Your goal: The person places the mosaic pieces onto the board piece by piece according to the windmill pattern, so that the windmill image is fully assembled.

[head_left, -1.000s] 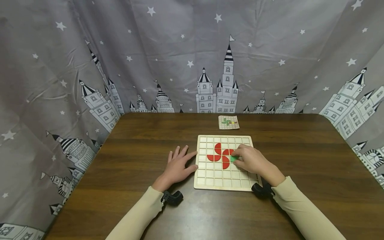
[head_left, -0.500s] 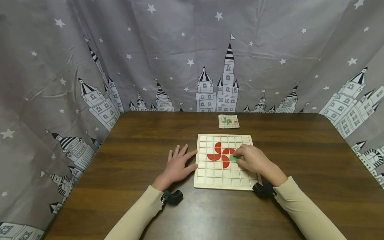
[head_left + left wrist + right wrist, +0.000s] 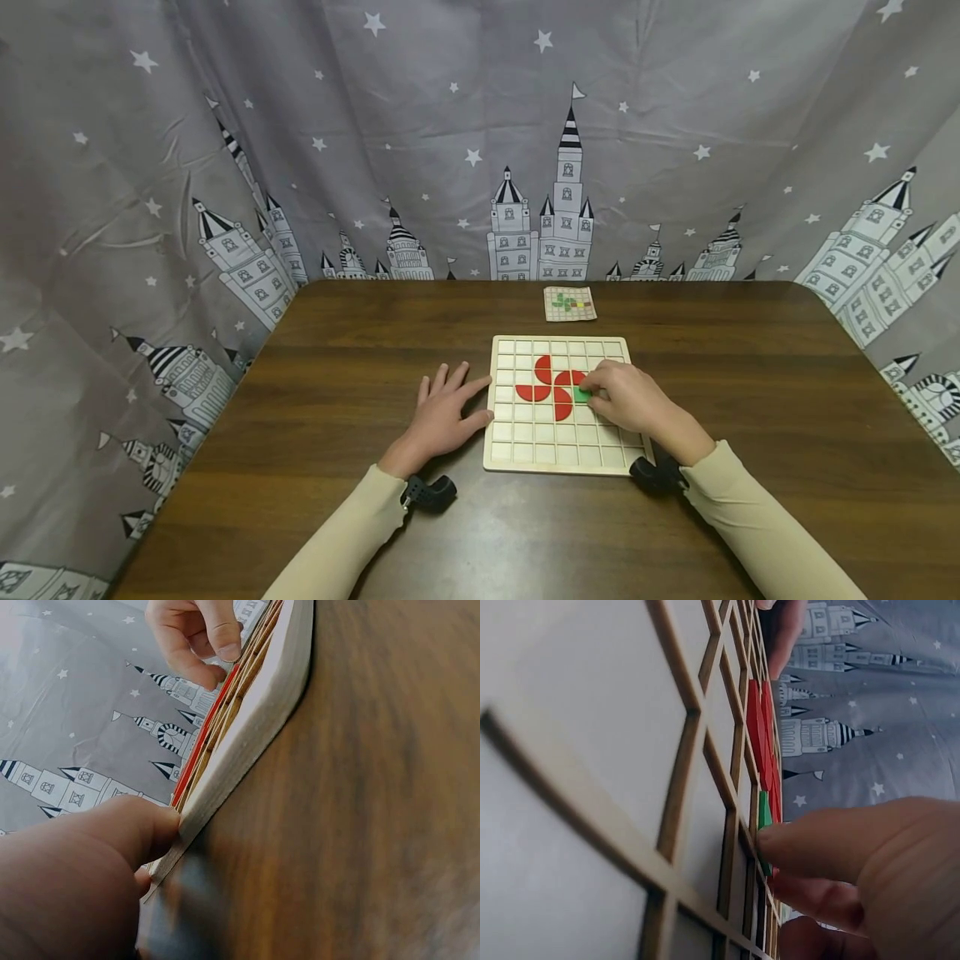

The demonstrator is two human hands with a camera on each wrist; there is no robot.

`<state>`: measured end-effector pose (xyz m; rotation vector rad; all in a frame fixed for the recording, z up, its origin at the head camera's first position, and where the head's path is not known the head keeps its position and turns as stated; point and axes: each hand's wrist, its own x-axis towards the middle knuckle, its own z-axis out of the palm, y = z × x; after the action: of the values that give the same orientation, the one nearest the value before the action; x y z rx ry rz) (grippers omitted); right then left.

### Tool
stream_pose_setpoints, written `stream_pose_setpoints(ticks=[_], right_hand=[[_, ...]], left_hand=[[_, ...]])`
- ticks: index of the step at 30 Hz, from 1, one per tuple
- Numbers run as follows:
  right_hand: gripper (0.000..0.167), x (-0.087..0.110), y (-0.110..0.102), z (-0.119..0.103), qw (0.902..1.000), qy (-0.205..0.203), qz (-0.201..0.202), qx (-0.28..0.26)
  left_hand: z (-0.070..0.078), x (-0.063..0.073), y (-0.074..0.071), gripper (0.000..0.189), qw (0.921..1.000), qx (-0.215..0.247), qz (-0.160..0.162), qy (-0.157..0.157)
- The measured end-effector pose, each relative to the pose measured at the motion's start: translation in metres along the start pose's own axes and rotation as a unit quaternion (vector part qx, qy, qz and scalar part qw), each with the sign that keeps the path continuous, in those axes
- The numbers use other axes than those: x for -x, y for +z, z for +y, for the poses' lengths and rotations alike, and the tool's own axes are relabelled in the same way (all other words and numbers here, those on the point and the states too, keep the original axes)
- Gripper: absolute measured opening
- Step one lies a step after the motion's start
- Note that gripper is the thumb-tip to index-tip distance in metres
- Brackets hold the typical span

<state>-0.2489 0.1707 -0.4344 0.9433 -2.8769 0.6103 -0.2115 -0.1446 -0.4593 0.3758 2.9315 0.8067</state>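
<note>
A pale wooden grid board (image 3: 525, 433) lies on the table with several red curved-edge pieces (image 3: 531, 392) set in its cells like a pinwheel. My right hand (image 3: 633, 402) reaches over the board's right side and pinches a small green tile (image 3: 581, 396) just right of the red pieces. In the right wrist view, the thumb is on the green tile (image 3: 763, 802), which sits at a cell of the grid. My left hand (image 3: 441, 417) has its fingers spread on the table. Its thumb and index fingertip touch the board's left edge; the left wrist view shows the thumb there.
Behind the board lies a small card (image 3: 570, 304) printed with a grid and a green, yellow and brown pattern. The dark wooden table (image 3: 360, 350) reaches back to a grey curtain (image 3: 420, 100) with castles and stars.
The right hand and the green tile have shifted very slightly; the tile now lies square in line with the grid. The left hand has stayed at the board's edge.
</note>
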Motion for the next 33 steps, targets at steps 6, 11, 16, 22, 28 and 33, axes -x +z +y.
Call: stream_pose_setpoints(ticks=[6, 11, 16, 22, 28, 33], right_hand=[[0.029, -0.002, 0.000, 0.005, 0.9994, 0.018, 0.023, -0.020], [0.033, -0.004, 0.002, 0.008, 0.9996, 0.011, -0.002, -0.026], [0.030, -0.003, 0.001, 0.006, 0.9996, 0.003, -0.010, -0.027], [0.029, -0.003, 0.001, 0.004, 0.9997, -0.007, -0.006, -0.022], [0.031, 0.002, -0.009, 0.005, 0.9995, 0.001, 0.010, -0.029], [0.032, 0.013, -0.018, 0.011, 0.9995, 0.015, 0.020, -0.020]], left_hand=[[0.001, 0.000, 0.000, 0.057, 1.0000, 0.000, 0.000, 0.001], [0.001, 0.000, 0.000, 0.058, 1.0000, -0.001, 0.001, 0.003], [0.002, 0.001, -0.001, 0.057, 1.0000, 0.002, 0.002, 0.003], [0.001, 0.002, 0.000, 0.057, 1.0000, 0.002, 0.000, 0.001], [0.001, 0.002, 0.000, 0.057, 1.0000, 0.006, -0.001, -0.002], [0.001, 0.002, -0.001, 0.058, 1.0000, 0.006, -0.002, 0.001]])
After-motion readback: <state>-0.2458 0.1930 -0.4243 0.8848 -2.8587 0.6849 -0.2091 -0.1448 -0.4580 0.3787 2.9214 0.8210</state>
